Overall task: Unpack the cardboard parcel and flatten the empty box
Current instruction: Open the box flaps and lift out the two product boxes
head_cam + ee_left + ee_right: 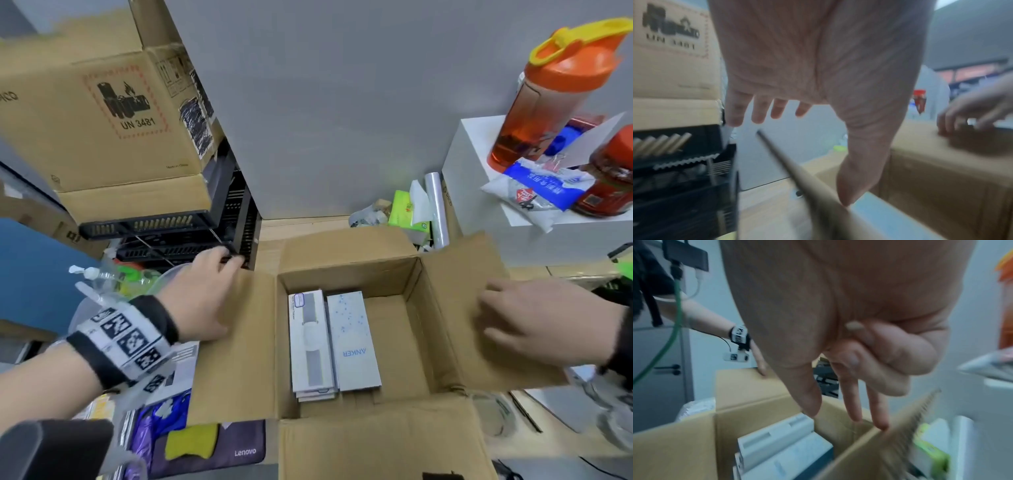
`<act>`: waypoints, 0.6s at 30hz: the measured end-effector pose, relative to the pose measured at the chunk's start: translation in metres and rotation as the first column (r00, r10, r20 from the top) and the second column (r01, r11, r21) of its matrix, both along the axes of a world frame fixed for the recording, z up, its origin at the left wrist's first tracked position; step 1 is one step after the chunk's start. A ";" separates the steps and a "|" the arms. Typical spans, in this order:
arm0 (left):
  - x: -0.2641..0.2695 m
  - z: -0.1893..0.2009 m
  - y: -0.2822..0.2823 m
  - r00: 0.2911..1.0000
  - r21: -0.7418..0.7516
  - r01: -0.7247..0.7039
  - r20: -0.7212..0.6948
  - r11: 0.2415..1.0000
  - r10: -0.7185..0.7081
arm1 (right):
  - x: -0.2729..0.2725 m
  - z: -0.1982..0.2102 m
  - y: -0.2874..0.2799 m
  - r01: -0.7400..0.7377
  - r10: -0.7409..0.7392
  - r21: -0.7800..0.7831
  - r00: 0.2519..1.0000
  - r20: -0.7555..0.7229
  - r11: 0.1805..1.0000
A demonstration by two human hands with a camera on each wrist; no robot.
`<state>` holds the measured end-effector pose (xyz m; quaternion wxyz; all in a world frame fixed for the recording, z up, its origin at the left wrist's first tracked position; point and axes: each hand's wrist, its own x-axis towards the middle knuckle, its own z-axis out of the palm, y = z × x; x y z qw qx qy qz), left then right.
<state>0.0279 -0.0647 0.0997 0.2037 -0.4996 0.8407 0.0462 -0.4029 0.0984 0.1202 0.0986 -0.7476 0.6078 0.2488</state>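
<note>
From the head view, the cardboard parcel (352, 329) sits on the desk with all four flaps spread, and two slim white product boxes (334, 342) lie side by side against its left inner wall. The left hand (202, 294) presses flat on the left flap (236, 346), fingers reaching its far edge; the right hand (534, 318) lies with relaxed fingers on the right flap (479, 308), gripping nothing. The risk, as I judge it, is in the crowding: an orange bottle (548, 99) and a red jar (613, 178) stand on the white block just beyond the right flap, and a swinging flap or elbow could tip them. In the left wrist view, blurred, the left hand (818, 73) shows straight fingers past the flap's edge, close to the black trays (680, 175), where a knuckle could catch. In the right wrist view, the right hand (838, 337) has two fingers extended toward the box rim and the others curled, holding nothing; flattening before the product boxes (785, 447) come out would crush them.
</note>
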 end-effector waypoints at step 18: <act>-0.043 -0.088 0.036 0.917 0.628 -0.327 0.030 0.706 0.398 | 0.029 -0.103 -0.022 0.464 -0.519 0.289 0.840 0.158 0.838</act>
